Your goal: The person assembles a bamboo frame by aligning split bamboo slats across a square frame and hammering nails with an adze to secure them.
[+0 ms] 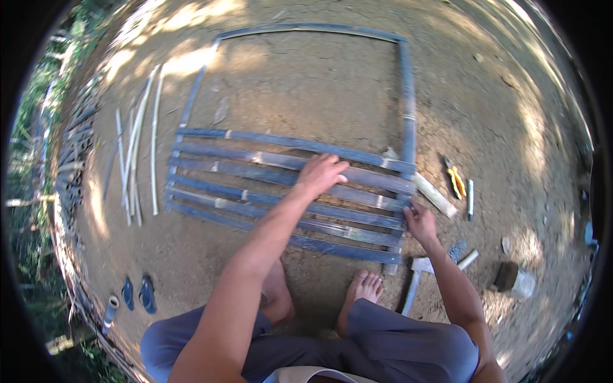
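On the ground in front of me lies a rectangular frame (pixel 407 96) of dark split bamboo. Several dark bamboo slats (pixel 274 137) cross its near half, roughly parallel. My left hand (pixel 321 175) rests over the second slat from the far side, its fingers curled down on it and the thumb apart. At the frame's right edge, my right hand (pixel 420 220) is closed with its fingers at the slat ends, against the side rail; its fingertips are partly hidden. A pale bamboo piece (pixel 435 195) lies just beyond that hand, sticking out from the frame.
To the right are yellow-handled pliers (pixel 456 182), a short pale stick (pixel 470 199), a hatchet (pixel 415 274) by my foot, and a clear container (pixel 522 283). Pale bamboo strips (pixel 135 147) lie left of the frame. Dark sandals (pixel 147 293) sit at lower left.
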Action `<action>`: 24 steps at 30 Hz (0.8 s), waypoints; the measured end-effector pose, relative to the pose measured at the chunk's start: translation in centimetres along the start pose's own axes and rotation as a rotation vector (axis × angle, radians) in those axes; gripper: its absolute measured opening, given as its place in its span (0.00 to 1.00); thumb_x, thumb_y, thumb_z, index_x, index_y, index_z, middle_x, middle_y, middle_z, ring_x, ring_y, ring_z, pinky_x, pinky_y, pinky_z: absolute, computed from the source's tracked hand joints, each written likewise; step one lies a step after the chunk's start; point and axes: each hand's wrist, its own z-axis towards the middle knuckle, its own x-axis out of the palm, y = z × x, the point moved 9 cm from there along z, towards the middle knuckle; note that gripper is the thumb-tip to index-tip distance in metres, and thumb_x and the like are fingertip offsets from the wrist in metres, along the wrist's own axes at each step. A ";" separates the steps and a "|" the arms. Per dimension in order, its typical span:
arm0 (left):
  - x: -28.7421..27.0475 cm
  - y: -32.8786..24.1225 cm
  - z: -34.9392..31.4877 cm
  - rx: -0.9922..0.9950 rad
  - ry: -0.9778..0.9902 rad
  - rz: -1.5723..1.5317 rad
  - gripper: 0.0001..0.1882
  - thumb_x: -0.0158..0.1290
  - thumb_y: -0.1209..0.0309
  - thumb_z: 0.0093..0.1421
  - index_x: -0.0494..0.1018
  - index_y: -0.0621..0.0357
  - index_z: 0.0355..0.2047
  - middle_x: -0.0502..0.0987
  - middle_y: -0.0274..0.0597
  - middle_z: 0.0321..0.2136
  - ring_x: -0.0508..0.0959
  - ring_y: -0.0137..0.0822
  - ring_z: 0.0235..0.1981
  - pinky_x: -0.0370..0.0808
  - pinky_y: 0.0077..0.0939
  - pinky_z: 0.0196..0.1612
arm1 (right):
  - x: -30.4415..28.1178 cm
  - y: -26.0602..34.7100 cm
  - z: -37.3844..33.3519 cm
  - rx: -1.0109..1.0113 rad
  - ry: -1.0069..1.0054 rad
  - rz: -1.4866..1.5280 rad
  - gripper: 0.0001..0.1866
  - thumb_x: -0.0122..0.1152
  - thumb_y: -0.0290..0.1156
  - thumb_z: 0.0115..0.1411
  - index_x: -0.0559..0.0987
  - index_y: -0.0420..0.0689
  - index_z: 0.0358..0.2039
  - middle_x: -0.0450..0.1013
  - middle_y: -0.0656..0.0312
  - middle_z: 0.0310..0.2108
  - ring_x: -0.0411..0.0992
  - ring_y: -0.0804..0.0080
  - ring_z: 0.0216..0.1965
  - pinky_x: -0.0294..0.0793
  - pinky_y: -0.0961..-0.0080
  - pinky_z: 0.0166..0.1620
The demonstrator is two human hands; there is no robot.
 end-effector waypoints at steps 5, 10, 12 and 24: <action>-1.0 -2.5 2.4 0.048 0.091 -0.036 0.25 0.59 0.51 0.62 0.77 0.46 0.56 0.78 0.43 0.47 0.77 0.46 0.52 0.72 0.44 0.56 | -2.3 -1.8 -0.3 0.010 -0.021 0.054 0.27 0.61 0.47 0.65 0.77 0.47 0.60 0.82 0.44 0.41 0.80 0.44 0.45 0.78 0.56 0.51; -2.0 -1.3 1.7 0.029 0.137 -0.073 0.24 0.58 0.52 0.64 0.76 0.46 0.57 0.78 0.44 0.47 0.78 0.49 0.50 0.73 0.44 0.55 | -1.6 0.4 -1.1 0.139 0.052 0.153 0.27 0.58 0.49 0.68 0.75 0.44 0.60 0.80 0.42 0.43 0.80 0.52 0.44 0.78 0.58 0.46; -2.3 -0.5 1.2 0.082 0.040 -0.152 0.22 0.58 0.53 0.64 0.77 0.48 0.55 0.78 0.46 0.45 0.79 0.51 0.48 0.74 0.46 0.53 | 1.0 -0.4 -0.9 0.135 -0.047 0.198 0.26 0.57 0.49 0.69 0.74 0.44 0.59 0.79 0.43 0.45 0.80 0.57 0.43 0.80 0.60 0.41; -7.9 7.4 -22.5 -1.453 -0.864 -0.170 0.34 0.65 0.59 0.58 0.69 0.54 0.62 0.69 0.51 0.59 0.62 0.51 0.66 0.60 0.52 0.66 | 3.3 0.5 -2.1 0.287 0.050 0.950 0.26 0.53 0.54 0.72 0.71 0.40 0.52 0.75 0.58 0.37 0.76 0.69 0.28 0.75 0.70 0.22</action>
